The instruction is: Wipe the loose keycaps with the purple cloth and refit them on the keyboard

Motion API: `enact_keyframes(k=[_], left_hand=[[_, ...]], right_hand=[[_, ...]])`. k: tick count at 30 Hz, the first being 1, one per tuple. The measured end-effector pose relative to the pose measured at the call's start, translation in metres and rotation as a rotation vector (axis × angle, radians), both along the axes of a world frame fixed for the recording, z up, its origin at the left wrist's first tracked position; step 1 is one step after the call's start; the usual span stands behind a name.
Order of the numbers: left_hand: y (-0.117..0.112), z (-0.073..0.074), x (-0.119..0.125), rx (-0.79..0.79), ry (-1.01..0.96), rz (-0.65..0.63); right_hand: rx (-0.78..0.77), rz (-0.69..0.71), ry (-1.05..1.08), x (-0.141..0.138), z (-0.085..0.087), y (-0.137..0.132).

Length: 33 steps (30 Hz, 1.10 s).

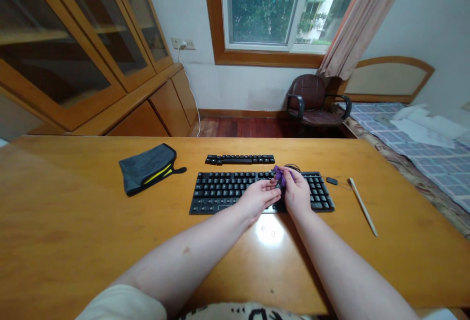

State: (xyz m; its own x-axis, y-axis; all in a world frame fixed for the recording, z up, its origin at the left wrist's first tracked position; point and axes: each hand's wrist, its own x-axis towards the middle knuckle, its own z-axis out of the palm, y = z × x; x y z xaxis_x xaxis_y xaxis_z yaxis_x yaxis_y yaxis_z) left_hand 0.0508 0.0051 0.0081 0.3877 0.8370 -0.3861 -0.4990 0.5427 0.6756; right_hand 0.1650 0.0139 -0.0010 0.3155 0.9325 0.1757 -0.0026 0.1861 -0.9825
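Over keyboard [227, 191], right hand [296, 193] pinching purple tool [279, 175]

keyboard [235, 191] mid-desk [73, 222]; key row [240, 159] behind it; pouch [147, 168] left; stick [363, 206] right.

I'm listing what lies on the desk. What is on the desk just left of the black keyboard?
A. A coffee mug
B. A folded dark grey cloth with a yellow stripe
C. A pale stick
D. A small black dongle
B: the folded dark grey cloth with its yellow stripe lies left of the keyboard; the pale stick and the small black piece lie to its right.
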Motion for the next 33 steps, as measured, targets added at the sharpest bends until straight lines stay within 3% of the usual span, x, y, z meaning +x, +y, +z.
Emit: enact_keyframes(k=[2,5,9,12,15,19,24,28,33], left_hand=[[0.002,0.0,-0.001,0.06,0.08,0.038],[0.006,0.0,-0.004,0.312,0.344,0.113],[0.004,-0.001,-0.011,0.695,0.609,0.198],[-0.001,-0.003,-0.011,0.812,0.713,0.25],[-0.004,-0.005,-0.008,0.851,0.775,0.249],[-0.003,-0.007,-0.009,0.895,0.859,0.228],[-0.004,-0.007,-0.013,0.965,0.958,0.222],[-0.003,-0.006,-0.011,0.895,0.787,0.228],[0.008,-0.002,-0.008,0.643,0.502,0.273]], right_hand=[[0.013,0.032,0.04,-0.001,-0.001,-0.001],[0.06,0.068,0.047,-0.002,-0.001,-0.003],[0.183,0.199,-0.295,-0.002,0.001,-0.007],[0.161,0.119,-0.356,-0.004,0.001,-0.008],[0.045,0.034,-0.183,-0.006,0.001,-0.006],[-0.025,0.048,0.113,-0.006,0.003,-0.004],[-0.036,0.131,-0.03,-0.006,0.005,-0.005],[-0.076,0.101,0.231,-0.006,0.0,0.0],[0.006,0.062,0.417,-0.004,0.0,0.004]])
